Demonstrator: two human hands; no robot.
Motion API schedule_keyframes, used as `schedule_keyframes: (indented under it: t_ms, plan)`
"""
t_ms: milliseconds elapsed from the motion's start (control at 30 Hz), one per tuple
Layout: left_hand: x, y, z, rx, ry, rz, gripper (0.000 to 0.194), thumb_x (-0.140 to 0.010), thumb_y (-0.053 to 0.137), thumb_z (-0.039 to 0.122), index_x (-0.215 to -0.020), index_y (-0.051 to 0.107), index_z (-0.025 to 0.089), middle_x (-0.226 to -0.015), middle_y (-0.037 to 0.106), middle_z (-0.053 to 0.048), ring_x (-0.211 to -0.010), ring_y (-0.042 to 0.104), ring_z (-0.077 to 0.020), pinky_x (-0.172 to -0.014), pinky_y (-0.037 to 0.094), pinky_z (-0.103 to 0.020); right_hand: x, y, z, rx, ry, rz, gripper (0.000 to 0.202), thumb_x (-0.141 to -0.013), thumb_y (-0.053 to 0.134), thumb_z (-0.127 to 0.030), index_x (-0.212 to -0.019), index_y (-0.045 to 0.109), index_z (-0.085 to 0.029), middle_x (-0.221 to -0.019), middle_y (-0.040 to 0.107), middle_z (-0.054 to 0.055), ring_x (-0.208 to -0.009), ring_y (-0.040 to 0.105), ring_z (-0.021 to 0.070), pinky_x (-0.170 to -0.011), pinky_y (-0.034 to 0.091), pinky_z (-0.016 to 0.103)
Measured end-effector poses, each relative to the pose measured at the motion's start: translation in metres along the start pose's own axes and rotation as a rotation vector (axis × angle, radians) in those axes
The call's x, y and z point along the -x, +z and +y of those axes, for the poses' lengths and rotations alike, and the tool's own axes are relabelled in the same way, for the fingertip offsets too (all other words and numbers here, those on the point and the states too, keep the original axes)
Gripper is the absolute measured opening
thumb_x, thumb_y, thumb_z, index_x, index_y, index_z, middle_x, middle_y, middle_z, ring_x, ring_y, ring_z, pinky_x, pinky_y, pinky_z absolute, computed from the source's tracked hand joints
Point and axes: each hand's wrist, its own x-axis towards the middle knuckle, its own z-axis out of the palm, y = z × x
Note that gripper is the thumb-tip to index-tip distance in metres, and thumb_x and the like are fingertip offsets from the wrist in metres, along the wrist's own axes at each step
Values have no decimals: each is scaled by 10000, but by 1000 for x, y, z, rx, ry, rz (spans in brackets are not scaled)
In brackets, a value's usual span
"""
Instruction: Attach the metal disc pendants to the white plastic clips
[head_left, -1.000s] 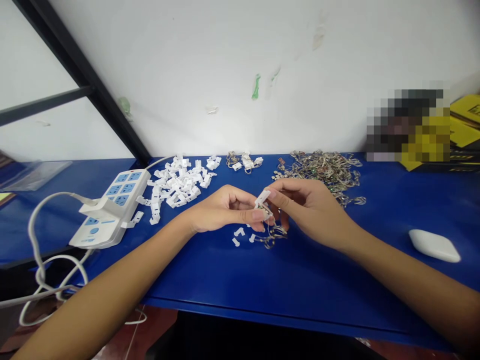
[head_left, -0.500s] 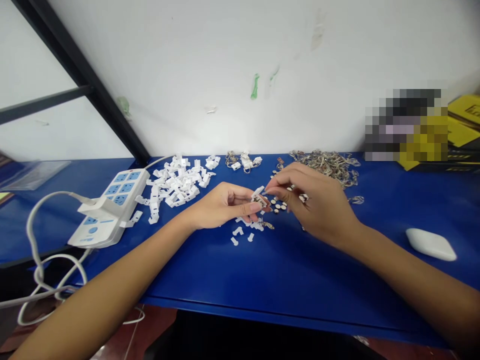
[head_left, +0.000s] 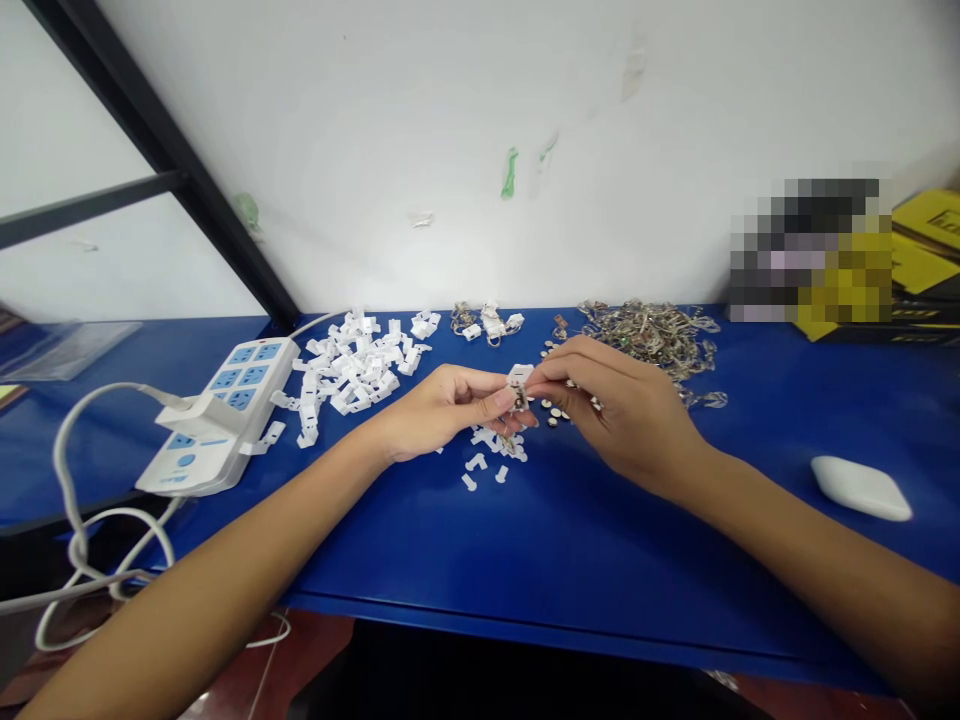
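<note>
My left hand [head_left: 457,412] is closed, pinching a small white plastic case [head_left: 519,376] between thumb and fingers. The case has a raised flap, and small dark and metallic parts show inside it. At its right edge, the thumb and index finger of my right hand [head_left: 611,400] are pressed together and touch it; anything between those fingertips is hidden. Below my left hand lie several small white flat pieces [head_left: 501,474] on the blue table [head_left: 480,560]. Round, pale, button-like discs [head_left: 553,412] are scattered beside my right fingers, partly covered by them.
A heap of white plastic cases [head_left: 352,365] lies at the left, near a white power strip [head_left: 225,410] with a plugged-in cable. Tangled wired parts [head_left: 652,335] are piled at the back right. A white rounded case [head_left: 861,488] and yellow-black boxes [head_left: 926,260] are further right.
My right hand has moved slightly left, and its fingertips now meet the case's edge. The case has turned in my left hand, so its flap stands more upright.
</note>
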Motion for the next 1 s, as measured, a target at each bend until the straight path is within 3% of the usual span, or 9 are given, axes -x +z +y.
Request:
schedule_keyframes:
  t_ms: [300,567,767,1000]
  plan:
    - [3,6,-1,71,3,48,365,-1002,632,473,-1215,770,209,-1035,771,-86,-948,732,-162,-937,559,-301,-2,3,-11,-86,70,92,128,-1014,595,-192,-939,687,-240,-868,710,32,-742,629,147,-672,523,306]
    - [0,9,-2,200,20,49,335,-984,668,452,-1170,780,196,-1024,751,-84,-898,698,-146,-904,552,-298,1,8,-16,-133,89,198,163,-985,628,-148,-1019,749,-251,-950,742,55,-817,672,161,-667,557,309]
    - [-1,8,0,275,12,193,276,-933,733,437,-1034,792,187,-961,745,-57,-825,661,-124,-841,537,-271,3,11,-17,-180,138,141,334,-982,581,-130,-1238,737,-275,-1066,739,73,-811,658,150,-569,557,277]
    - [0,8,-2,204,27,138,334,-960,688,474,-1136,789,210,-1042,744,-72,-880,660,-135,-894,527,-281,2,11,-16,-247,147,106,388,-976,565,-118,-1266,738,-308,-1057,736,64,-817,652,149,-568,548,272]
